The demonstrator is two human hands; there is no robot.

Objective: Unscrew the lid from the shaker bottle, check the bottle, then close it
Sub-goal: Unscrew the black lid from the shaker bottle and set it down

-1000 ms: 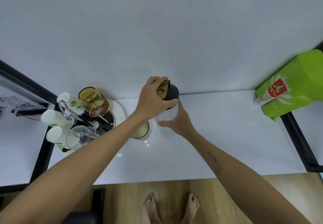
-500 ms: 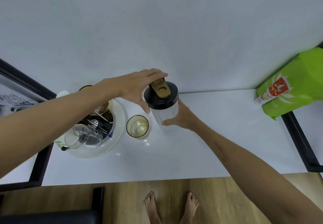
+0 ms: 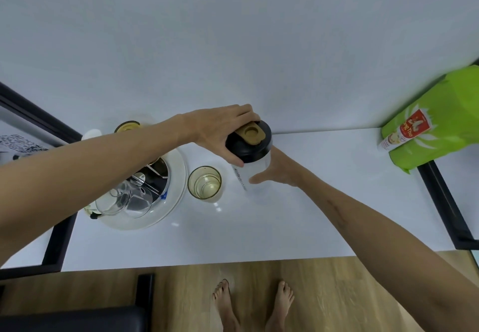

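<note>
The fingers of the left hand [image 3: 220,132] curl over the far rim of the lid [image 3: 248,141], with the thumb pressed against its near edge, so the lid sits directly under and between them. The right hand [image 3: 278,169] wraps the shaker bottle [image 3: 252,176] lower down: its thumb lies across the front of the clear wall, and the other fingers are hidden behind it. The bottle stands upright on the desk [image 3: 311,202], close to the back wall, with its long axis vertical, so any twist must turn about that upright line. The left hand is the one on the lid; the right one braces the body. Whether the lid is being loosened or tightened cannot be told here.

The lid is a matte black disc with a tan flip cap on top. The body is smooth, see-through plastic with a dark line of print, and it looks empty. Just left of it stands a glass tumbler [image 3: 204,182] with a gold rim, and beyond that a round white tray [image 3: 176,183] of glassware. A green bag [image 3: 435,124] stands well apart at the right.
</note>
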